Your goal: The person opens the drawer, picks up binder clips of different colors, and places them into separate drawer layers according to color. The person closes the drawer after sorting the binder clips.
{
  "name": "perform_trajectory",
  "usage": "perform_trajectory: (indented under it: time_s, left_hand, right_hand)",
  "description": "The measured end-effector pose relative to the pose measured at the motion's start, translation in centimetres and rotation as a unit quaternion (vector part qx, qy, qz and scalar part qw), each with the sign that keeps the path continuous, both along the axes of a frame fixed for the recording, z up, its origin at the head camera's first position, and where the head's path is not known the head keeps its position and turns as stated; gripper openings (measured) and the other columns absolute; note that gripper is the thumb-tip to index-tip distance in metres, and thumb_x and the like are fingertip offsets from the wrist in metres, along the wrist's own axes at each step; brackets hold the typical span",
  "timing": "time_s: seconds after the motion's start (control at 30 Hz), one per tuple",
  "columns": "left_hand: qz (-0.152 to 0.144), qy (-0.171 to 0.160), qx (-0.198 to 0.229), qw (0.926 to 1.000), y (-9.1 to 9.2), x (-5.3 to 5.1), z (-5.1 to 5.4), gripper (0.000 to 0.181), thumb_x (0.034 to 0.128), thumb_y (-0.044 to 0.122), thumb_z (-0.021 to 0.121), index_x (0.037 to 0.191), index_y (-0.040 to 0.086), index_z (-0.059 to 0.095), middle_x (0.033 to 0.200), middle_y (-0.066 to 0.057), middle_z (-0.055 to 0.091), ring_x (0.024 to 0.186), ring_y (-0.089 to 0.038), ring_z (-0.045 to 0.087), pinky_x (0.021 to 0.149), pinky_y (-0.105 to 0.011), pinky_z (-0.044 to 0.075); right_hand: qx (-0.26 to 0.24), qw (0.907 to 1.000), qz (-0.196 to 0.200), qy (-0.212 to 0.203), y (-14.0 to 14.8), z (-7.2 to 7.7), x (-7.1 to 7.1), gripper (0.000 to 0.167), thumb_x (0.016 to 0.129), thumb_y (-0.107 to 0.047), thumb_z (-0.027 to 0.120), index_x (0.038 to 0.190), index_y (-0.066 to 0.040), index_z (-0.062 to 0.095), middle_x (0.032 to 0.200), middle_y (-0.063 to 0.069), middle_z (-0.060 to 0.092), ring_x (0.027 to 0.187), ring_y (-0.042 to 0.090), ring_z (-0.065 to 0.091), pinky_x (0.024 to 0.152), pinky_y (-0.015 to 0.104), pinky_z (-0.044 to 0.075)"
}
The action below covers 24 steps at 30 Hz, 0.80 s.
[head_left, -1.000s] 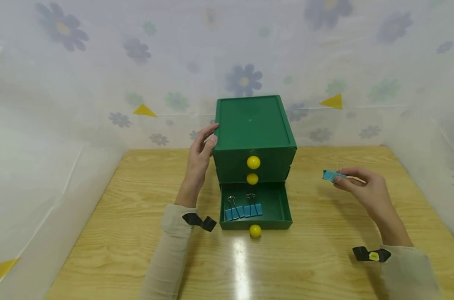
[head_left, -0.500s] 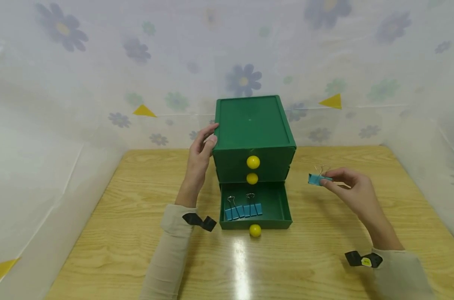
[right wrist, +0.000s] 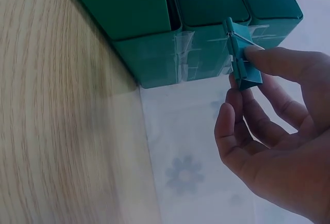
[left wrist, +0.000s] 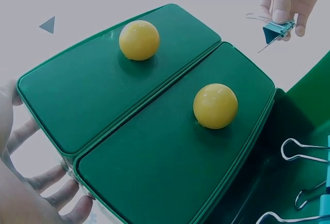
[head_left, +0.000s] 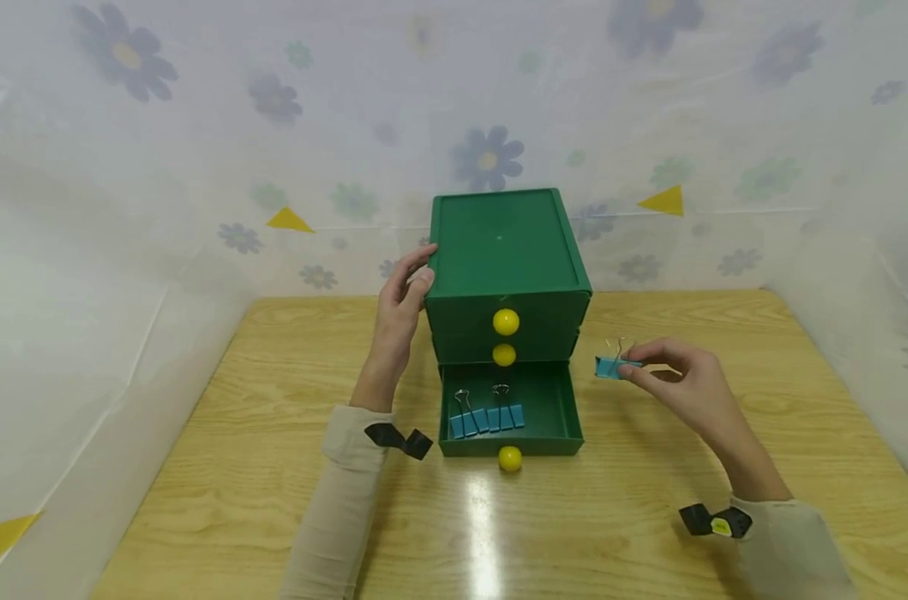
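My right hand (head_left: 689,385) pinches a blue binder clip (head_left: 608,367) between thumb and fingers, in the air to the right of a green drawer cabinet (head_left: 502,246). The clip's wire handles stand out from its body. My left hand (head_left: 396,325) rests against the cabinet's left side; in the left wrist view its fingers (left wrist: 61,195) lie extended along the side wall. The bottom drawer (head_left: 551,404) is pulled out. Two blue binder clips (head_left: 470,423) lie side by side in its left part, handles pointing back. The two upper drawers are closed.
Yellow ball knobs (head_left: 506,322) stick out from the drawer fronts. The cabinet stands on a wood-grain table (head_left: 258,442). A pale flowered sheet (head_left: 348,125) hangs behind and at both sides. Clear tape (right wrist: 184,53) runs along the cabinet's right side.
My right hand has moved left toward the cabinet with the binder clip, which has come closer to the pulled-out drawer. The left hand and the cabinet have stayed in place.
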<state>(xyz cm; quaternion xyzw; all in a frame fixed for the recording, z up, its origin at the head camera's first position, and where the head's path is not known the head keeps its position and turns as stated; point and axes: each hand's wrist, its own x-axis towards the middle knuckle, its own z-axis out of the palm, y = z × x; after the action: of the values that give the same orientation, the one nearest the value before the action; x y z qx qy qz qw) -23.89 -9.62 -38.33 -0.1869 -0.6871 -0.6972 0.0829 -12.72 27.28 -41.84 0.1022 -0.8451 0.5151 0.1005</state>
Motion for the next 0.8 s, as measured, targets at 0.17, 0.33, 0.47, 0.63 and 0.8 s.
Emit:
perform_trajectory:
  time_s: [0.17, 0.33, 0.47, 0.63, 0.8]
  left_hand:
    - [0.000, 0.004, 0.000, 1.0000, -0.2, -0.1, 0.0, 0.044, 0.1067, 0.034, 0.052, 0.149, 0.023, 0.056, 0.155, 0.005, 0.044, 0.133, -0.020, 0.049, 0.101, -0.048, 0.040]
    - [0.001, 0.002, 0.000, 1.0000, -0.3, -0.1, 0.1, 0.044, 0.1064, 0.036, 0.052, 0.149, 0.024, 0.056, 0.154, 0.007, 0.045, 0.133, -0.019, 0.048, 0.101, -0.047, 0.040]
    - [0.004, 0.001, 0.000, 1.0000, -0.5, 0.0, 0.2, 0.044, 0.1062, 0.037, 0.052, 0.149, 0.024, 0.056, 0.154, 0.008, 0.045, 0.132, -0.019, 0.049, 0.100, -0.047, 0.041]
    - [0.004, 0.002, 0.001, 1.0000, -0.6, 0.0, 0.2, 0.044, 0.1072, 0.034, 0.051, 0.149, 0.022, 0.055, 0.155, 0.006, 0.045, 0.133, -0.020, 0.048, 0.100, -0.048, 0.041]
    - [0.003, 0.002, 0.001, 1.0000, -0.6, 0.1, 0.3, 0.044, 0.1077, 0.032, 0.050, 0.150, 0.021, 0.055, 0.155, 0.003, 0.044, 0.134, -0.022, 0.048, 0.101, -0.049, 0.040]
  right_hand:
    - [-0.002, 0.9997, 0.026, 0.001, -1.0, 0.2, 0.0, 0.011, 0.094, -0.006, 0.075, 0.104, -0.002, 0.074, 0.108, 0.014, 0.072, 0.099, 0.006, 0.066, 0.078, 0.020, 0.057]
    - [0.002, 0.9991, 0.042, -0.008, -2.1, 0.1, 0.0, 0.008, 0.094, -0.008, 0.075, 0.102, -0.005, 0.075, 0.108, 0.014, 0.072, 0.098, 0.007, 0.066, 0.078, 0.022, 0.057]
    - [0.003, 0.9984, 0.054, -0.014, -2.9, -0.2, -0.1, 0.006, 0.095, -0.008, 0.075, 0.100, -0.006, 0.075, 0.108, 0.013, 0.071, 0.096, 0.008, 0.066, 0.079, 0.023, 0.057]
    - [0.007, 0.9976, 0.069, -0.008, -3.9, -0.7, -0.1, 0.006, 0.093, -0.005, 0.076, 0.098, -0.007, 0.076, 0.106, 0.010, 0.071, 0.093, 0.010, 0.067, 0.077, 0.023, 0.058]
    - [0.016, 0.9969, 0.076, -0.007, -5.0, -0.9, 0.2, 0.007, 0.092, -0.007, 0.078, 0.097, -0.010, 0.076, 0.105, 0.006, 0.071, 0.093, 0.010, 0.066, 0.077, 0.026, 0.058]
